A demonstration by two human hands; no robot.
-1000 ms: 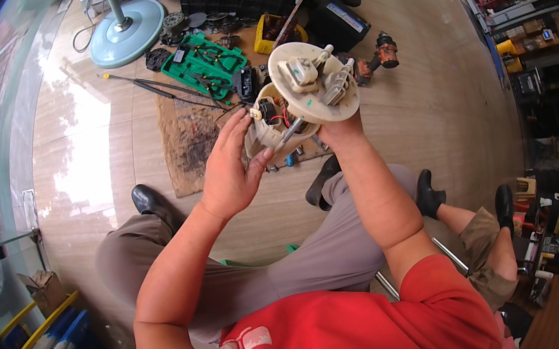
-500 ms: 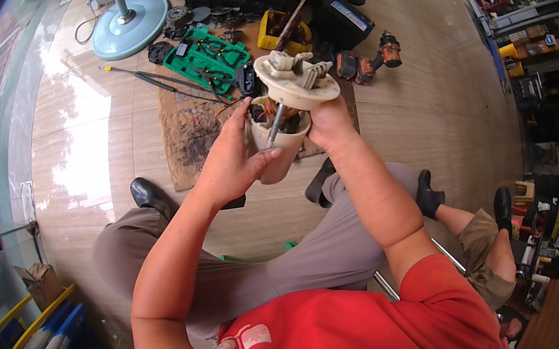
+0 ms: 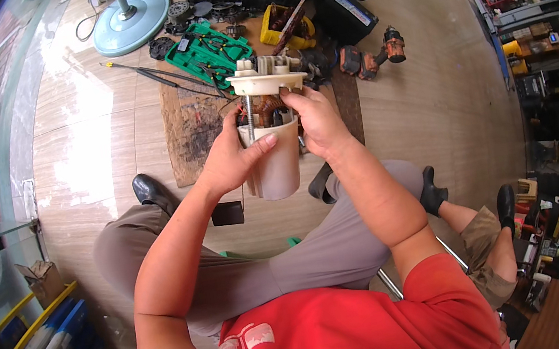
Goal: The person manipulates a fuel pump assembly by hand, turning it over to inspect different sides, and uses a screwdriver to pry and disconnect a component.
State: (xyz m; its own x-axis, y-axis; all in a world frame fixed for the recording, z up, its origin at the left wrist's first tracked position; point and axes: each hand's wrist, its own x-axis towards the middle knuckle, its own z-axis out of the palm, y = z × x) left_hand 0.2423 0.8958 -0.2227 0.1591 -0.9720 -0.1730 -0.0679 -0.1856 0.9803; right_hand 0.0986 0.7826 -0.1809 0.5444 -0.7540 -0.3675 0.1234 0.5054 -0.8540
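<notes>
Between my hands is a cream plastic fuel pump module (image 3: 276, 164), held nearly upright. Its round flanged cap (image 3: 266, 84) stands apart from the cup below, with a spring-wrapped rod (image 3: 249, 117) and dark and reddish wiring in the gap. My left hand (image 3: 232, 154) wraps the cup's left side, its thumb lying across the front near the rim. On the right, my right hand (image 3: 321, 121) grips just beneath the cap, thumb at the flange's underside; its other fingers are partly hidden behind the module.
A stained cardboard sheet (image 3: 191, 137) lies on the tiled floor. Beyond are a green tool case (image 3: 207, 52), a yellow container (image 3: 286, 27), a black battery (image 3: 346, 18) and orange-black cordless tools (image 3: 372, 59). A blue round stand base (image 3: 132, 23) is far left. Another person's legs (image 3: 480, 238) show at right.
The module has swung from leaning right to nearly upright, its cap moving left and its cup lower. My right hand has turned, bringing its thumb into view under the cap.
</notes>
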